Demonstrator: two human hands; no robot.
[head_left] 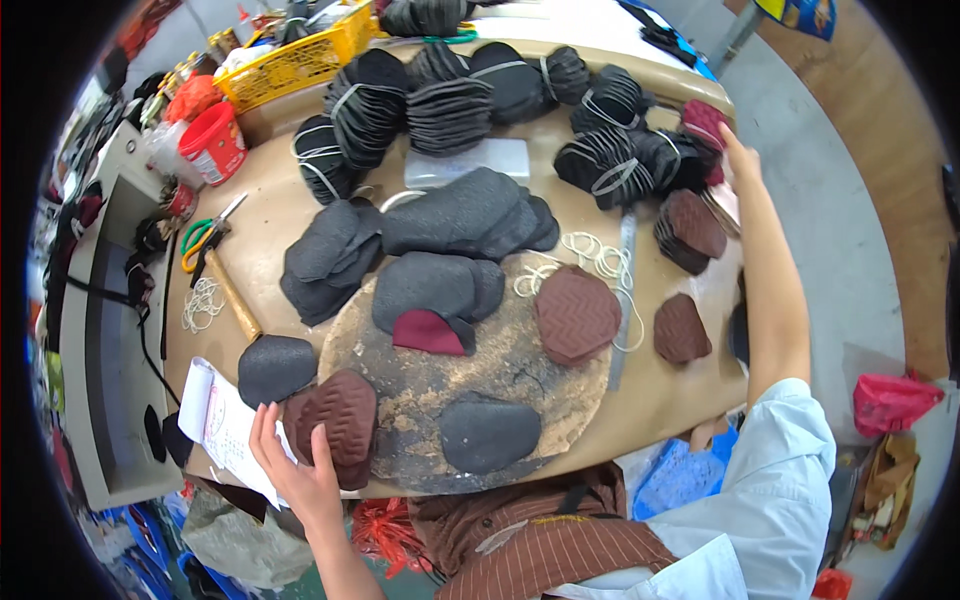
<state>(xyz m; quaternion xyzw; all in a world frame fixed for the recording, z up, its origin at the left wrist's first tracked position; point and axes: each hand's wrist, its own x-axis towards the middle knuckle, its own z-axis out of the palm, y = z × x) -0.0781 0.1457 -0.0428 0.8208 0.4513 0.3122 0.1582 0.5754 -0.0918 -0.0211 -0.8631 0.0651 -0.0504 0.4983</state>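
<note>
My left hand point(295, 470) is open, thumb and fingers spread, beside a stack of brown pieces with a zigzag texture point(345, 415) and over the edge of a notepad point(215, 415). My right hand point(742, 160) reaches to the far right, its fingers closed at the edge of a dark red textured piece point(704, 122); part of the fingers is hidden. A single dark grey piece point(490, 435) lies flat on the round worn board point(420, 450) before me. Farther back on it are stacked grey pieces point(425, 290), a plain maroon piece point(428, 332) and brown zigzag pieces point(577, 315).
Tied bundles of dark pieces point(450, 115) line the table's back. Scissors point(205, 240), a wooden-handled tool point(233, 298) and loose string point(203, 305) lie left. A red bucket point(213, 143) and yellow crate point(295, 70) stand far left. White cord point(605, 258) crosses a metal ruler point(625, 290).
</note>
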